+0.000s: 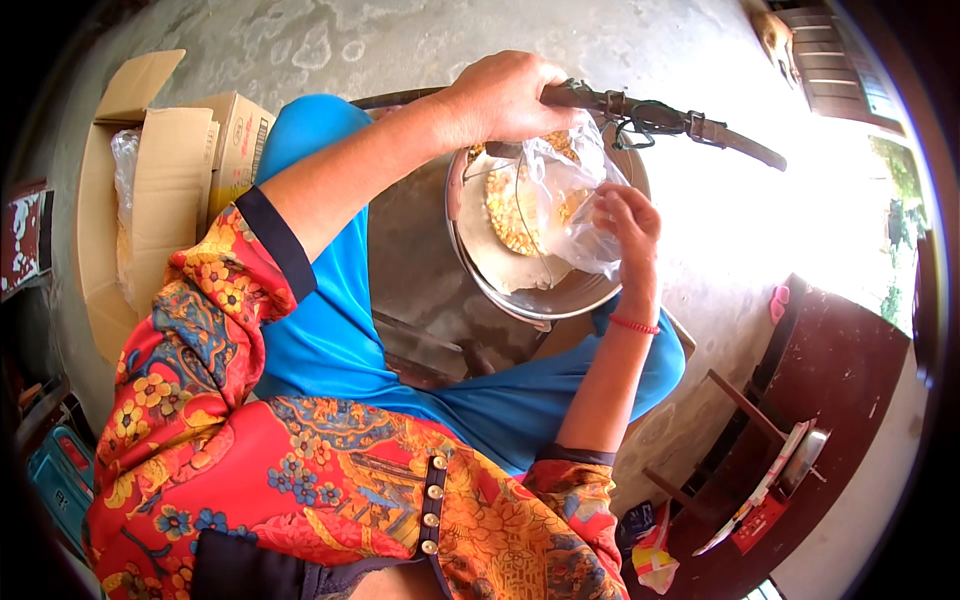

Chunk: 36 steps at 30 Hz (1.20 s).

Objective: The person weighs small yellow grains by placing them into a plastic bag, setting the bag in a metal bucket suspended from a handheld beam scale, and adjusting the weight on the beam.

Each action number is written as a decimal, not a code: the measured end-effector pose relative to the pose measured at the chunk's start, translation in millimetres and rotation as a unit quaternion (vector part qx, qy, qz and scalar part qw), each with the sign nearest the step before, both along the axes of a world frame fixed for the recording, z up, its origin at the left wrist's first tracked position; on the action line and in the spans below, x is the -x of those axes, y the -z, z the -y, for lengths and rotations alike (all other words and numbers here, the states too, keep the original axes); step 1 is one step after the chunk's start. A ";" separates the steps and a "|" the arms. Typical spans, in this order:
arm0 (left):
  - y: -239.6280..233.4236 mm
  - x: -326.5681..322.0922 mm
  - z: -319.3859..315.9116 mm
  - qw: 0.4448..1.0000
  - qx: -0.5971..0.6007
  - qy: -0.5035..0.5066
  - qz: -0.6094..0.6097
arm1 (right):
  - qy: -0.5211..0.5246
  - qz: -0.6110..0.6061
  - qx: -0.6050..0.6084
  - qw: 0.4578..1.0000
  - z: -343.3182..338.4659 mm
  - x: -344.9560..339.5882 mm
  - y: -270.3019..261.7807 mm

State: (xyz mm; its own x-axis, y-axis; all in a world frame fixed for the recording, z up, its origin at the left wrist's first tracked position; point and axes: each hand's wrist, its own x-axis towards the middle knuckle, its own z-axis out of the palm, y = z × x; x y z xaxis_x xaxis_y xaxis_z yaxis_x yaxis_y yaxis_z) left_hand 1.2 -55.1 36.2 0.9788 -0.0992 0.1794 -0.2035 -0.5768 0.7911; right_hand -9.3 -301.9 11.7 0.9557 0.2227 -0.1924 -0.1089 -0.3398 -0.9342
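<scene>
My left hand [514,101] is closed around a dark wooden pole [675,124] with cord and metal loops tied along it. The top of a clear plastic bag [592,240] meets that hand's fingers; whether they hold it too is hidden. My right hand [630,217] pinches the bag's side between thumb and fingers. Below both hands stands a round metal bucket [532,304] with a thin wire handle [517,202]. Yellow corn kernels [510,217] lie in the bucket, partly covered by the bag. More kernels show through the plastic.
My knees in blue trousers [315,300] flank the bucket. At left stand open cardboard boxes [172,202], one holding a plastic-wrapped item [126,195]. A dark red wooden table [840,375] is at right, with a pink slipper [780,304] near it. Across the concrete floor lies an animal [776,45].
</scene>
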 end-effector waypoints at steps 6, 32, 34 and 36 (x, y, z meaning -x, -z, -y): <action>-3.8 1.1 1.0 1.000 -0.021 0.004 -0.012 | 0.105 -0.019 -0.202 0.974 22.2 0.9 -29.2; -11.5 2.8 -9.0 0.998 -0.017 -0.023 -0.053 | 0.038 -0.075 0.166 0.983 79.5 -96.1 170.3; -12.2 4.0 -8.8 0.999 -0.006 -0.024 -0.027 | 0.036 -0.075 0.154 0.985 79.0 -103.4 156.8; -13.9 5.0 -8.7 0.999 -0.008 -0.023 -0.032 | 0.028 -0.065 0.155 0.985 76.6 -108.3 149.7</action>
